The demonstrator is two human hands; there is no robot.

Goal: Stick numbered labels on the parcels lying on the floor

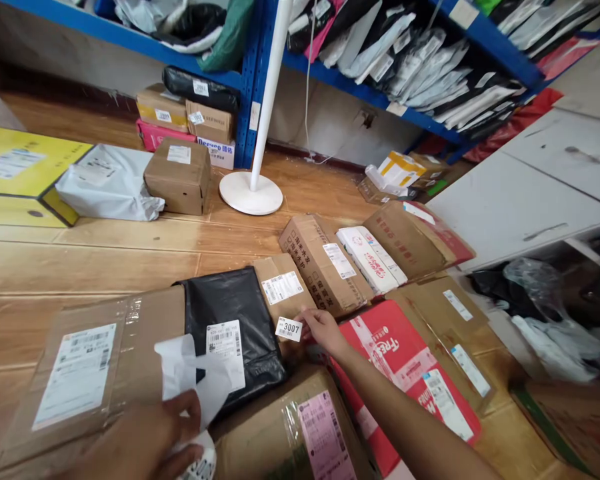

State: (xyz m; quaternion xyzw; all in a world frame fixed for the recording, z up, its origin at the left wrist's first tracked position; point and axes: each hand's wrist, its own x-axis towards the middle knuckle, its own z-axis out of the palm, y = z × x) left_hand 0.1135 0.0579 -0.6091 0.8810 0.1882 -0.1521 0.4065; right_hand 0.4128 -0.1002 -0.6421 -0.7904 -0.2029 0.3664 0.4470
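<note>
A small white sticker reading 3007 [289, 329] is being pinched at its right edge by the right hand [322, 329], whose fingers are closing on it over a small brown box [281, 288] that is lying on the wooden floor [105, 253]; whether the sticker is already stuck down or only hovering is hard to tell. At 9 o'clock from it, a black plastic parcel [230, 313] with a white label is lying touching the small box. At 7 o'clock, the left hand [150, 443] is gripping a strip of white backing paper [190, 380]; the roll under the palm is mostly hidden and cut off by the lower edge. At 8 o'clock a taped flat carton [85, 373] is lying partly under that paper. At 4 o'clock a red parcel [405, 367] is being crossed by the right forearm, its print only partly readable. At 6 o'clock a carton with a pink label [300, 433] is running out of view. At 12 o'clock a white lamp stand [251, 192] is standing, its top cut off, before blue shelves [380, 97] whose bags are overlapping too much to count.
</note>
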